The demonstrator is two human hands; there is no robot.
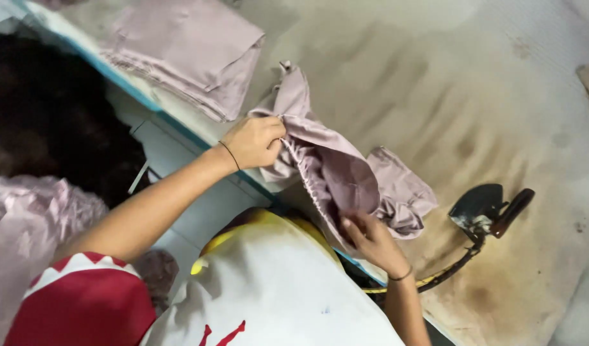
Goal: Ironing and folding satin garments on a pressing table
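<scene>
**Two hands at a mauve garment on a scorched pressing table**

Left hand (254,142) closed in a fist-like pinch on the gathered, elastic-looking edge of a crumpled mauve fabric garment (345,176), a thin dark band at the wrist. Right hand (371,241) lower down, fingers curled into the same gathered edge from beneath, gripping the cloth, a dark band at that wrist too. Garment stretched between the two hands, its gathered hem running in a line from one to the other, the rest of it bunched and resting on the pale, brown-stained padded table (474,83). Just to the right of the bunched cloth, a dark metal iron with a dark handle (490,208), lying on a darkened patch of the padding, its cable (445,272) trailing toward the table edge near the right wrist. Farther up the table, well apart from the hands, a neat stack of folded mauve fabric pieces (188,48). Off the table at far left, a loose heap of pale pink cloth (28,221). In the foreground, a white and red sleeve (89,295).
</scene>
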